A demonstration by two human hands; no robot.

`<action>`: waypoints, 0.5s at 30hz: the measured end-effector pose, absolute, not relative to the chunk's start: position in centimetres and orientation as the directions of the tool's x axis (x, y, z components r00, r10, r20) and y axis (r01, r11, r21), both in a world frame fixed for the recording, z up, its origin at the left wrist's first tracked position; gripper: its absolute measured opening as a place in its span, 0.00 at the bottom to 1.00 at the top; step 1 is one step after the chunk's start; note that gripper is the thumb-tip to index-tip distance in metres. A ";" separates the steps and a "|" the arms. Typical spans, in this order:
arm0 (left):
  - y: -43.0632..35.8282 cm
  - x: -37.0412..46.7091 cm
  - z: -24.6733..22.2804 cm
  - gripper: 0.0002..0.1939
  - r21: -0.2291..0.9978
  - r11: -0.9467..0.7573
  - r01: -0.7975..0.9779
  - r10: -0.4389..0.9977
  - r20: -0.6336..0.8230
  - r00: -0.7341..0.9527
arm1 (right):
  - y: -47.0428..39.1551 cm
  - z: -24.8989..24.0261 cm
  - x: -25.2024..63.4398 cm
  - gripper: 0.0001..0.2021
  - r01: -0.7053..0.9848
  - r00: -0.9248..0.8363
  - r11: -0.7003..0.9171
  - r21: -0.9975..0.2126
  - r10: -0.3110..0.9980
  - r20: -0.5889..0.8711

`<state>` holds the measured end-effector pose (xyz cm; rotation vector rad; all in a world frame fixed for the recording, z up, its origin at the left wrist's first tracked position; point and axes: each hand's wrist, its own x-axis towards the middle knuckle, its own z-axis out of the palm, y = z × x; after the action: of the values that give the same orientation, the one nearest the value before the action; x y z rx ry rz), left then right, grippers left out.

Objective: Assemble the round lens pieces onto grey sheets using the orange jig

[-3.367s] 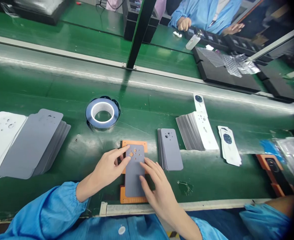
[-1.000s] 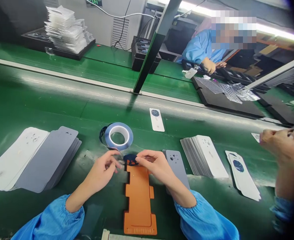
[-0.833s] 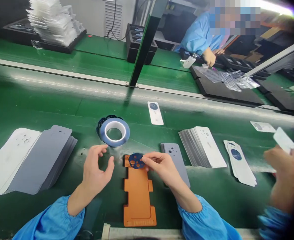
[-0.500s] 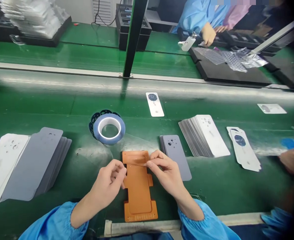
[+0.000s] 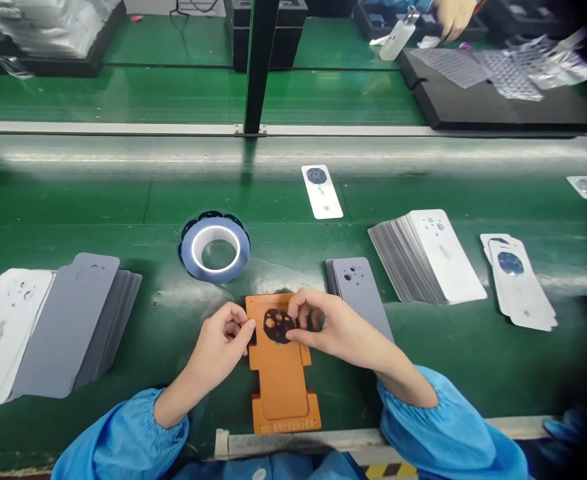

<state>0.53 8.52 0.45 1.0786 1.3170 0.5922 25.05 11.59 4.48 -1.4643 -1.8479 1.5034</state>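
My right hand (image 5: 318, 319) is closed in a pinch at the right edge of a thin black round sticker with several holes (image 5: 276, 325). The sticker is over the upper part of an orange jig (image 5: 284, 390); whether it touches the surface I cannot tell. At the jig's upper left edge my left hand (image 5: 226, 343) is closed, thumb against fingertips, and what it holds, if anything, is hidden. Close to my right hand lies a small pile of grey phone back plates (image 5: 366, 287). A roll of blue film (image 5: 188, 257) with black round pieces around its rim lies beyond my left hand.
Grey plates (image 5: 68, 320) and white plates (image 5: 8, 327) are stacked at left. White plates (image 5: 448, 260) fan out at right, beside plates bearing dark round stickers (image 5: 526, 287). One such plate (image 5: 323, 197) lies farther back. A black post (image 5: 260, 73) rises behind; another person's hand (image 5: 454, 17) is beyond.
The black sticker now shows over the jig, at my right fingertips. My right hand has turned flatter across the jig. The view has tilted down, and the neighbour's hand at right has mostly left view.
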 end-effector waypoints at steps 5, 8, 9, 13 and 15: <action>8.7 0.6 0.3 0.12 0.854 0.457 0.247 0.836 -0.508 0.208 | 13.0 5.5 25.5 0.09 0.557 -0.489 -0.021 -0.830 0.800 -0.348; 8.8 0.8 0.6 0.13 0.849 0.463 0.252 0.832 -0.515 0.206 | 13.4 5.7 25.7 0.10 0.556 -0.517 -0.044 -0.830 0.764 -0.386; 8.9 0.8 0.7 0.13 0.849 0.465 0.251 0.831 -0.516 0.206 | 13.5 5.7 25.7 0.11 0.567 -0.518 -0.047 -0.822 0.756 -0.400; 8.9 0.9 0.8 0.13 0.849 0.465 0.253 0.835 -0.515 0.195 | 13.6 5.2 25.4 0.10 0.599 -0.509 -0.044 -0.799 0.750 -0.423; 8.8 0.9 0.6 0.13 0.849 0.458 0.264 0.837 -0.512 0.192 | 13.7 5.1 25.2 0.09 0.605 -0.508 -0.040 -0.795 0.749 -0.425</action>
<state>0.88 8.85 0.62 1.0725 1.3621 0.5355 25.21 13.67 5.08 -1.4796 -2.0766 1.5909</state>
